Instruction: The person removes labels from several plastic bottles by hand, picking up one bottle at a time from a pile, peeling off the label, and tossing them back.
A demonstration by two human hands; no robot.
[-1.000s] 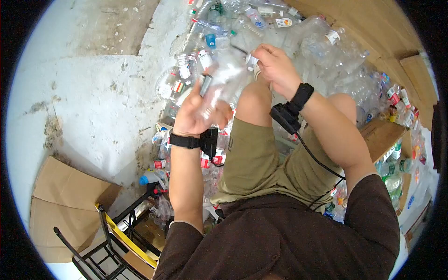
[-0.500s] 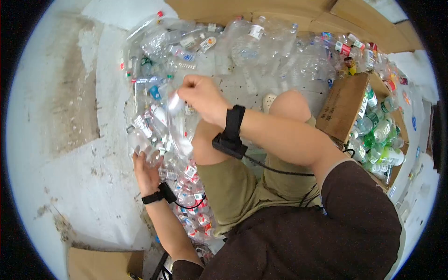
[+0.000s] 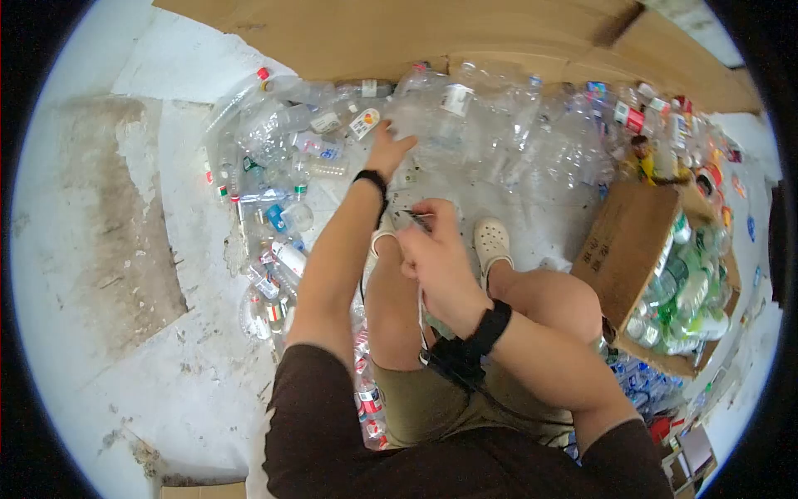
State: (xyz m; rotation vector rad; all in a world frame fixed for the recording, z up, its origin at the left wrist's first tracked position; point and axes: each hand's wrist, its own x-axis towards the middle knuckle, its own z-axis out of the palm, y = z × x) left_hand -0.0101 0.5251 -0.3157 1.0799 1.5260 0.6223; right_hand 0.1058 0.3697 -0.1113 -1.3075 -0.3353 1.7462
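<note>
My left hand (image 3: 390,151) reaches forward with its fingers apart and holds nothing. Just ahead of it lies a clear bottle with an orange and white label (image 3: 364,123). Closer to my knees, my right hand (image 3: 440,266) is closed around a thin dark tool (image 3: 416,219) whose narrow end points to the upper left. Its exact kind is hard to make out. Large clear plastic bottles (image 3: 457,125) lie in a heap beyond both hands. At the left, smaller bottles lie in a loose row, among them a white-labelled bottle (image 3: 288,258).
A cardboard box (image 3: 619,245) full of green and clear bottles (image 3: 686,283) stands at my right. Cardboard sheets (image 3: 399,37) line the back. Red-labelled bottles (image 3: 370,401) lie beside my left leg. My feet, in pale clogs (image 3: 492,241), rest on the floor.
My left hand has let go of a clear bottle at the left and moved forward to the bottle heap. My right hand has drawn back toward my knees. The view has shifted.
</note>
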